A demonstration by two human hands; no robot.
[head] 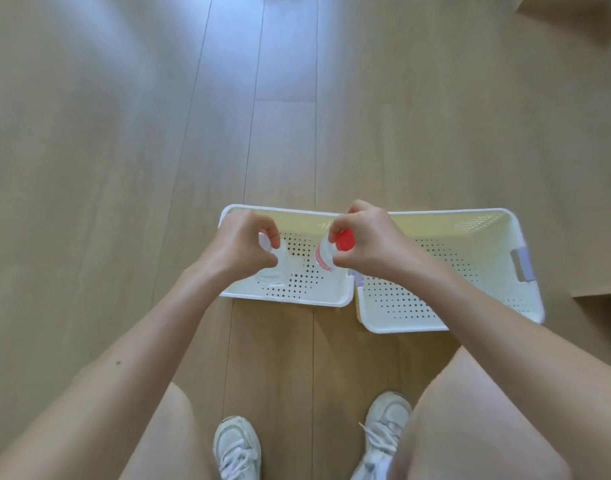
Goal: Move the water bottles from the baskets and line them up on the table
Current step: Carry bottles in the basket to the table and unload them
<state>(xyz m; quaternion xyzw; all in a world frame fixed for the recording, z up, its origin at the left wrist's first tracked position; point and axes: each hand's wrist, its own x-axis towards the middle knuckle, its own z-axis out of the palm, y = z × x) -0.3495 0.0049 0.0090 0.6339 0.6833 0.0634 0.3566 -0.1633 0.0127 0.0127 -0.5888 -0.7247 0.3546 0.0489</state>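
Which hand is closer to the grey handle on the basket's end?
Right. The right hand holds the red-capped bottle where the two baskets meet, across the right basket from the grey handle. The left hand, holding a white-capped bottle, is farther, over the left basket.

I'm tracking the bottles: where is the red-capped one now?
In the head view the red-capped bottle is near centre, held at its neck by the right hand over the left basket's right end, beside the right basket.
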